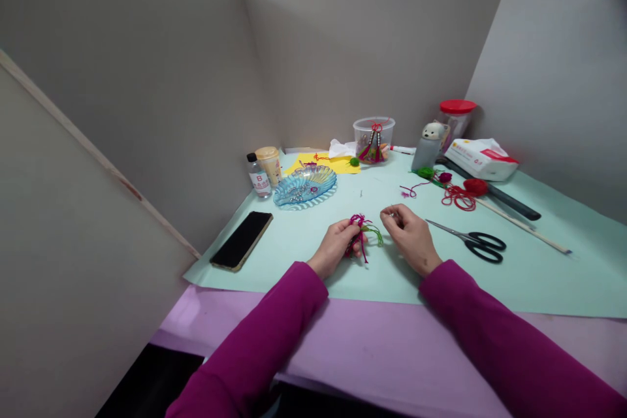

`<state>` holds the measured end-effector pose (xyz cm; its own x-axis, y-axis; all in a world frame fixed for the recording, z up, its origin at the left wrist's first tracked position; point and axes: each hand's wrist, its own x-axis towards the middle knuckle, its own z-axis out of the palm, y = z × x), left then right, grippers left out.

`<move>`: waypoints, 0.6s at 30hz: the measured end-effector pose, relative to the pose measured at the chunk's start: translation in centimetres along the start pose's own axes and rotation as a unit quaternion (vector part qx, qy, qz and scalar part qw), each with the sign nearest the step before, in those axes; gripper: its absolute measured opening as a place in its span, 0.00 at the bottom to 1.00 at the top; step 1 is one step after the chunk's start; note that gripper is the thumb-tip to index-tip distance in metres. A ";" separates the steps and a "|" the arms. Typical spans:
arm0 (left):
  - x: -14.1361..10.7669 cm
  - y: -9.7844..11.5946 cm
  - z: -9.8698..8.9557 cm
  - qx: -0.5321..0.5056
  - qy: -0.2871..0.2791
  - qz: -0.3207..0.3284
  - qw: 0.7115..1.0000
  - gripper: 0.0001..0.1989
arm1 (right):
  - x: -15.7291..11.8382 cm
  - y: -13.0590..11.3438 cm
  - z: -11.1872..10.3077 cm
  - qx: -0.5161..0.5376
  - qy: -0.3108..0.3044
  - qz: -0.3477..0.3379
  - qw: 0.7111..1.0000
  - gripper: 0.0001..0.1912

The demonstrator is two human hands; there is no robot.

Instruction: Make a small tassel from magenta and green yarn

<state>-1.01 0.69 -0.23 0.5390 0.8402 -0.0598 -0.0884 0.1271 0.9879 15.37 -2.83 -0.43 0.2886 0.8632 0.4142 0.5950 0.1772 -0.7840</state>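
Observation:
My left hand [337,247] pinches a bundle of magenta and green yarn [361,225], whose loose ends hang over the fingers. To its right, my right hand [407,235] is closed, thumb and fingertips together, on something too small to make out. The two hands are apart, just above the pale green sheet. Black-handled scissors [482,245] lie right of my right hand, blades toward it. A short magenta thread piece [409,192] rests beyond that hand.
A phone [242,241] lies left, near a blue glass dish [306,188], small bottle [259,176] and cup [269,163]. A clear tub [362,137] stands behind. Right are a grey bottle [427,151], red yarn [459,197], tissue pack [482,158] and stick [529,228].

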 end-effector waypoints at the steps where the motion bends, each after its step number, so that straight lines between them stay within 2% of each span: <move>1: 0.1 -0.1 0.0 -0.003 0.000 0.002 1.000 0.09 | -0.1 -0.2 0.0 0.014 -0.029 -0.002 0.999 0.13; 4: 0.2 -0.3 -0.1 -0.007 -0.003 0.010 1.000 0.09 | -0.3 -0.3 0.3 0.030 -0.125 -0.013 0.992 0.13; 6: 0.2 -0.3 -0.1 -0.006 -0.002 0.010 1.000 0.09 | -0.3 -0.1 0.5 0.039 -0.146 -0.013 0.988 0.12; 13: 0.1 -0.2 0.1 -0.001 0.003 0.001 1.000 0.12 | 0.1 0.4 0.4 0.055 -0.090 -0.004 0.994 0.11; 18: 0.1 -0.2 0.0 0.015 -0.033 0.004 0.999 0.08 | 0.0 0.3 0.4 0.035 -0.042 -0.003 0.998 0.11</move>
<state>-0.98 0.77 -0.46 0.5920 0.8048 -0.0425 -0.0693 0.1034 0.9922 15.23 -2.57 -0.81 0.2198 0.8980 0.3812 0.5410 0.2130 -0.8136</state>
